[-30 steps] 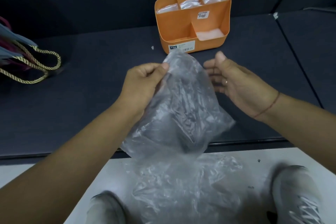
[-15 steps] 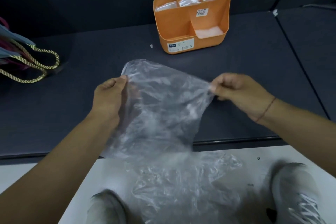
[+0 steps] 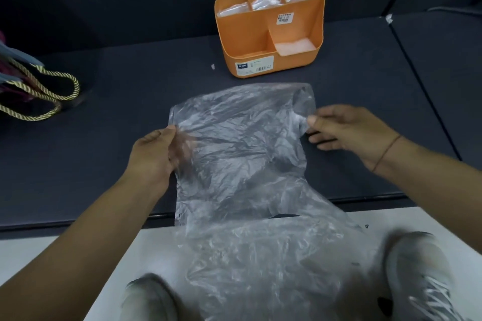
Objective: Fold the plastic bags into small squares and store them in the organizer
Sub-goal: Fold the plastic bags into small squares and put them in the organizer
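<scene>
**Item: plastic bag** [image 3: 242, 143]. Clear, thin, heavily creased film. It is spread in front of the organizer [image 3: 247, 41], on the person's side of it and apart from it. Its lower part trails past the tabletop [image 3: 117, 91] edge farthest from the organizer. Whether the upper part lies on the tabletop or is held just above it cannot be told.

**Hands.** The left hand [image 3: 154, 156] pinches the bag's left edge, with its fingers visible through the film. The right hand [image 3: 349, 130] pinches the top right corner between thumb and forefinger. The hands are well apart, with the sheet stretched between them.

**Organizer.** Orange and upright, with three rear compartments, each holding a folded bag [image 3: 263, 2]. The front right compartment holds another [image 3: 294, 45]. The front left compartment appears unfilled.

**Also present.**
- More loose plastic [image 3: 260, 263] lies on the pale floor [image 3: 39, 250], farther from the organizer than the held bag and between two shoes [image 3: 417, 268].
- A rope-handled bag [image 3: 39, 96] sits far to the organizer's left.
- A small white scrap [image 3: 212, 66] lies just beside the organizer's front left corner.

**Stage (judged).** The bag is being flattened before the first fold.

**Risks (judged).**
- The overhanging part could drag the sheet off the tabletop if either pinch loosens.
- Air and creases trapped in the film would make the folds spring open, giving a lopsided square too bulky for a compartment.
- A hard sideways pull could stretch or tear the thin film.
- The trailing end could tangle with the loose plastic on the floor.
</scene>
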The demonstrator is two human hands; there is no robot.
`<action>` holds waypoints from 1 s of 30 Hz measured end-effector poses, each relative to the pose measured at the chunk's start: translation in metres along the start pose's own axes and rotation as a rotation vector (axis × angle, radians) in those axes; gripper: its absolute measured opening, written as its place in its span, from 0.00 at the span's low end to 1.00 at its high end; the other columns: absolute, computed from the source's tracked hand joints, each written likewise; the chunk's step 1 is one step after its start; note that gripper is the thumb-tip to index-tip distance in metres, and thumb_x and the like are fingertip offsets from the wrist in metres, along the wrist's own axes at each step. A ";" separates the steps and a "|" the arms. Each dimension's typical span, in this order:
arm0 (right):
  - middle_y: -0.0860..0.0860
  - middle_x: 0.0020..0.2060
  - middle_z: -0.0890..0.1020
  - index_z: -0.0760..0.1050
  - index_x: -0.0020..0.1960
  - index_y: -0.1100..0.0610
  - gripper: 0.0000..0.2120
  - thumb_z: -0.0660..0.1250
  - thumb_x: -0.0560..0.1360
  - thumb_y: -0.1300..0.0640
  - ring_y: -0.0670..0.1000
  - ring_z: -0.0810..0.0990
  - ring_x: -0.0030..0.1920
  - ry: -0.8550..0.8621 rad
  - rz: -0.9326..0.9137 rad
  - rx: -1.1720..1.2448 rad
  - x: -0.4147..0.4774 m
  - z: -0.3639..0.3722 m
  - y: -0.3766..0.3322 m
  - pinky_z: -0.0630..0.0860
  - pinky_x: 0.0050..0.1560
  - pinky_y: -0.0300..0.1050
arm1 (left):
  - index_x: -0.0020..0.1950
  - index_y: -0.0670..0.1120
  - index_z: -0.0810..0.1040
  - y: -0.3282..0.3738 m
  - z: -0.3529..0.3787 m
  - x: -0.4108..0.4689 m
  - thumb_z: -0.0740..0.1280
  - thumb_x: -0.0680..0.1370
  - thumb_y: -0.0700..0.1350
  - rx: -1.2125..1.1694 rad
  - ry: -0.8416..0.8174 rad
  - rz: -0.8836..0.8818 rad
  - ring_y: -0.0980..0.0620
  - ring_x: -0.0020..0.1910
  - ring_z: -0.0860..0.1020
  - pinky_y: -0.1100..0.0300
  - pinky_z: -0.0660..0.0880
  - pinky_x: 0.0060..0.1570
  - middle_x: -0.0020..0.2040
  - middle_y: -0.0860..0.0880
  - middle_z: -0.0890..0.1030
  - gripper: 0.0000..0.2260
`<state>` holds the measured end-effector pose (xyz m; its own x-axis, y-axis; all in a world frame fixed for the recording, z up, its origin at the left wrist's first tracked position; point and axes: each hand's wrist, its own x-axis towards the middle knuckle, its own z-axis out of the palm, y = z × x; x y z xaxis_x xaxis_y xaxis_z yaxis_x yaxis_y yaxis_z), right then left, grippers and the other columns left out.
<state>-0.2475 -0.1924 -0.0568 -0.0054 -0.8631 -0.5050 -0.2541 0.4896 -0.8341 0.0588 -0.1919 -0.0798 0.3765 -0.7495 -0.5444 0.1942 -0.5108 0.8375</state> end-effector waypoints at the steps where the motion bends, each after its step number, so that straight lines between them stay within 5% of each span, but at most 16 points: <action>1: 0.52 0.44 0.84 0.77 0.53 0.55 0.12 0.71 0.73 0.51 0.47 0.83 0.41 0.008 0.011 0.007 -0.001 0.003 0.001 0.80 0.38 0.37 | 0.46 0.44 0.79 -0.001 -0.001 0.000 0.65 0.81 0.43 -0.004 -0.008 -0.008 0.49 0.43 0.81 0.58 0.81 0.40 0.45 0.45 0.82 0.06; 8: 0.50 0.37 0.78 0.79 0.47 0.55 0.02 0.70 0.74 0.58 0.42 0.71 0.25 0.009 0.062 0.281 0.005 0.017 -0.008 0.70 0.24 0.33 | 0.47 0.44 0.79 -0.002 -0.003 0.003 0.65 0.81 0.43 0.010 -0.022 -0.026 0.43 0.53 0.79 0.58 0.81 0.39 0.61 0.35 0.79 0.06; 12: 0.47 0.41 0.81 0.78 0.42 0.53 0.04 0.70 0.69 0.53 0.43 0.70 0.30 -0.286 0.191 0.676 0.004 -0.001 -0.012 0.71 0.29 0.32 | 0.48 0.42 0.80 -0.003 -0.006 0.008 0.65 0.81 0.43 0.006 0.001 -0.037 0.41 0.53 0.82 0.47 0.79 0.56 0.58 0.36 0.81 0.07; 15: 0.52 0.51 0.82 0.77 0.38 0.53 0.12 0.77 0.65 0.47 0.45 0.77 0.38 -0.504 0.180 0.712 0.008 -0.019 -0.007 0.76 0.39 0.36 | 0.53 0.40 0.81 -0.001 -0.012 0.013 0.65 0.82 0.45 0.083 0.006 -0.022 0.51 0.38 0.81 0.56 0.80 0.44 0.49 0.42 0.82 0.10; 17: 0.53 0.52 0.82 0.78 0.47 0.53 0.22 0.79 0.61 0.42 0.47 0.80 0.42 -0.563 0.162 0.600 0.009 -0.028 -0.006 0.79 0.42 0.40 | 0.51 0.41 0.81 0.000 -0.015 0.018 0.65 0.81 0.45 0.098 0.022 -0.024 0.52 0.40 0.80 0.55 0.80 0.49 0.50 0.43 0.83 0.09; 19: 0.54 0.50 0.83 0.78 0.56 0.56 0.31 0.80 0.59 0.42 0.48 0.82 0.42 -0.524 0.172 0.436 0.008 -0.037 -0.010 0.80 0.41 0.40 | 0.45 0.45 0.80 0.002 -0.019 0.018 0.65 0.82 0.45 0.102 0.027 -0.032 0.53 0.39 0.81 0.52 0.79 0.51 0.45 0.46 0.83 0.08; 23: 0.53 0.40 0.79 0.75 0.51 0.56 0.10 0.70 0.71 0.61 0.43 0.80 0.37 -0.246 0.047 0.076 0.007 -0.047 -0.017 0.78 0.36 0.34 | 0.49 0.44 0.81 0.012 -0.020 0.014 0.63 0.82 0.46 0.163 -0.139 -0.035 0.55 0.37 0.83 0.60 0.80 0.39 0.45 0.47 0.84 0.09; 26: 0.52 0.42 0.80 0.73 0.61 0.53 0.18 0.69 0.74 0.66 0.44 0.79 0.38 -0.065 -0.057 -0.098 0.014 -0.053 -0.016 0.75 0.36 0.34 | 0.57 0.45 0.80 0.029 -0.017 0.017 0.66 0.77 0.56 0.246 -0.292 -0.070 0.54 0.42 0.84 0.63 0.80 0.35 0.48 0.48 0.86 0.17; 30: 0.53 0.46 0.80 0.71 0.63 0.52 0.21 0.70 0.74 0.67 0.45 0.78 0.41 0.025 -0.088 -0.064 0.022 -0.057 -0.012 0.75 0.35 0.32 | 0.56 0.47 0.79 0.044 0.000 0.029 0.68 0.76 0.59 0.377 -0.254 -0.074 0.56 0.34 0.83 0.61 0.77 0.35 0.39 0.50 0.86 0.17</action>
<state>-0.2996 -0.2244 -0.0458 -0.0042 -0.9056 -0.4241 -0.3159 0.4035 -0.8587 0.0785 -0.2359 -0.0584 0.1310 -0.7610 -0.6354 -0.1486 -0.6488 0.7463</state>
